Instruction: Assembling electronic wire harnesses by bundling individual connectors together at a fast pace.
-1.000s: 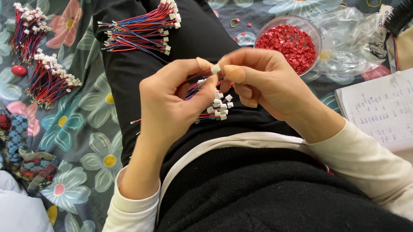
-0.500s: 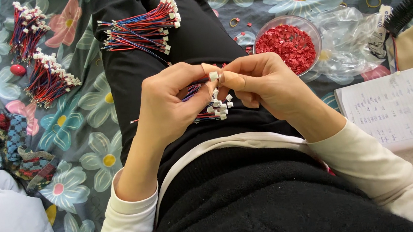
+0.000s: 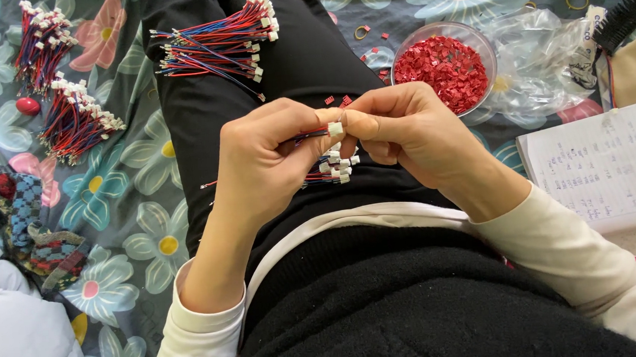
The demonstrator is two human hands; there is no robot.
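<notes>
Floral cloth (image 3: 134, 214): spread under everything, grey-blue with big flowers.
Notebook (image 3: 612, 169): open at the right edge, its page handwritten.
Bowl (image 3: 444, 65): clear, filled with small red pieces, just beyond the right hand.
Loose bundles (image 3: 215, 40): red and blue wires with white ends, one on the black-clad leg, two more (image 3: 68, 121) on the cloth at left.
Left hand (image 3: 269, 167): closed around a bunch of wires, over the lap.
Right hand (image 3: 412, 135): fingertips pinched on the white connector (image 3: 335, 129) (thumbs touching).
</notes>
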